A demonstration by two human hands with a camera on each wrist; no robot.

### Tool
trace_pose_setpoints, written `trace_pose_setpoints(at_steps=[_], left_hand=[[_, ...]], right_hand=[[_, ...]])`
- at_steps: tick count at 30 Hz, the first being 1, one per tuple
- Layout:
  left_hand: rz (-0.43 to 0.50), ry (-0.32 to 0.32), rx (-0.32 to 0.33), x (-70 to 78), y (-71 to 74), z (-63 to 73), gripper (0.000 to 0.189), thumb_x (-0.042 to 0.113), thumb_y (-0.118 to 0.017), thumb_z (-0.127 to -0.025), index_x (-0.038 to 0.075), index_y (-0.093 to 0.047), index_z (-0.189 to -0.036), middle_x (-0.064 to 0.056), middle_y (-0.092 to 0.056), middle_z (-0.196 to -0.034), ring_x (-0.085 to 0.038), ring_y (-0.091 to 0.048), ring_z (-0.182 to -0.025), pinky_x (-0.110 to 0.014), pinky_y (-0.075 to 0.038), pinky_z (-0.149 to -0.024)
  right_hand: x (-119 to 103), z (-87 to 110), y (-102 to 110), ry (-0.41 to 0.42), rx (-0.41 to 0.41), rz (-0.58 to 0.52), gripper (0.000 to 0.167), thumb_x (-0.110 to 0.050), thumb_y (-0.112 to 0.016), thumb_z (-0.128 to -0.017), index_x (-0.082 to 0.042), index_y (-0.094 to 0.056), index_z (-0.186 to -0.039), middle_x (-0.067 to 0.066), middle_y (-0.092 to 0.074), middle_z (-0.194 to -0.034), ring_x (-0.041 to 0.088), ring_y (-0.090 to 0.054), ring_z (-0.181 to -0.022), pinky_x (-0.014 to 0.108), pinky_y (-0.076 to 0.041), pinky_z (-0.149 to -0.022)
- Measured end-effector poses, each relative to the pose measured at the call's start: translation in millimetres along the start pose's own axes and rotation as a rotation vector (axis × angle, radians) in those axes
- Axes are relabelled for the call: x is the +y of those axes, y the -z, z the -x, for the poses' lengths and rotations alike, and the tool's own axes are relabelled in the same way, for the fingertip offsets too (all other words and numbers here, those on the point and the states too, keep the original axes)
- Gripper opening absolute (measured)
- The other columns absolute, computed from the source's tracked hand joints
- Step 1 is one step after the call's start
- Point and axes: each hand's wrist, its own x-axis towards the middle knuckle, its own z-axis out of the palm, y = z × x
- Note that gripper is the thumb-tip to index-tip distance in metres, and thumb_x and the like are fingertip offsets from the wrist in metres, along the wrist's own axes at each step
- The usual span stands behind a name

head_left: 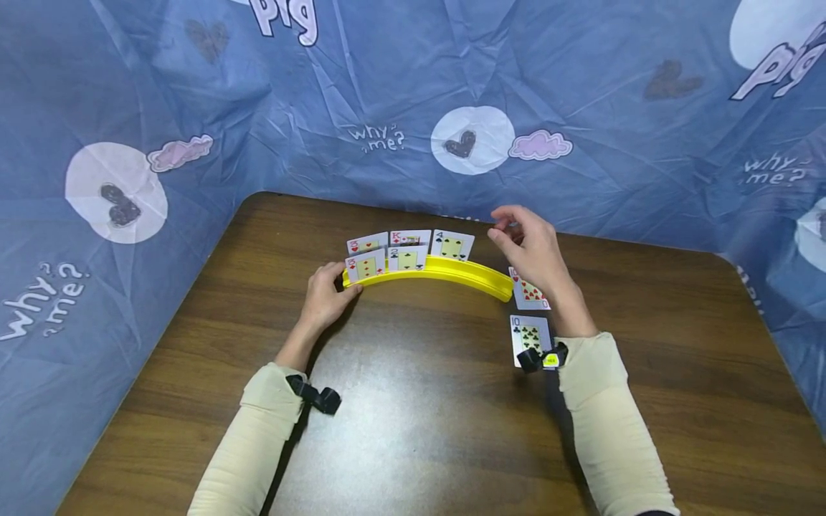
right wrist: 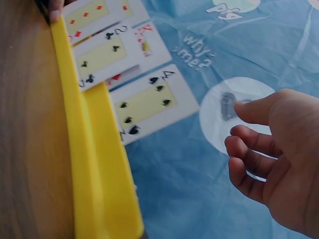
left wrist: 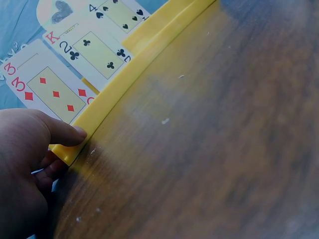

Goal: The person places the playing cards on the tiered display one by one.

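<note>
A curved yellow card holder (head_left: 452,271) stands on the table, its left end gripped by my left hand (head_left: 325,295) with the thumb in front. In its front row are the three of diamonds (head_left: 366,265) and the two of clubs (head_left: 408,257). Behind them stand a red three (head_left: 368,244), a red king (head_left: 410,236) and, further right, the four of spades (right wrist: 153,102). My right hand (head_left: 530,247) hovers beyond the holder's right end, fingers loosely bent, holding nothing. Beneath that arm lie a red ten (head_left: 532,295), partly covered, and the ten of clubs (head_left: 529,331).
The brown wooden table (head_left: 413,430) has rounded far corners. Blue printed cloth (head_left: 387,86) hangs behind it and along the sides. Each wrist carries a small black camera on a strap; the right one (head_left: 530,360) overlaps the ten of clubs in the head view.
</note>
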Motion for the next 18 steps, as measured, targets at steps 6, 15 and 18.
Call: trace_pose_setpoints(at_steps=[6,15,18], left_hand=[[-0.006,-0.009,0.007,-0.8,-0.5,0.1,0.029,0.007,-0.074,-0.081,-0.006,-0.067,-0.106,-0.024,-0.067,-0.104,-0.04,-0.057,-0.101,-0.05,-0.042,-0.092],[0.002,-0.007,0.01,-0.6,-0.7,0.0,0.03,0.008,-0.074,-0.081,-0.006,-0.067,-0.106,-0.024,-0.067,-0.106,-0.04,-0.057,-0.101,-0.049,-0.042,-0.091],[0.0,-0.01,0.01,-0.4,-0.5,0.2,0.03,0.008,-0.074,-0.081,-0.006,-0.067,-0.107,-0.025,-0.067,-0.106,-0.04,-0.057,-0.101,-0.049,-0.042,-0.091]], right_hand=[[5.7,7.5,16.8,-0.008,0.015,0.046,0.028,-0.01,-0.067,-0.094,-0.001,-0.064,-0.12,0.016,-0.068,-0.102,0.024,-0.064,-0.082,0.013,-0.042,-0.073],[17.6,25.3,33.4,-0.078,0.047,0.069,0.028,-0.012,-0.067,-0.094,-0.003,-0.065,-0.121,0.014,-0.069,-0.1,0.002,-0.056,-0.079,0.009,-0.04,-0.072],[23.8,32.2,37.1,-0.098,0.05,0.097,0.029,-0.013,-0.066,-0.094,-0.003,-0.065,-0.122,0.014,-0.069,-0.1,0.003,-0.054,-0.079,0.012,-0.041,-0.073]])
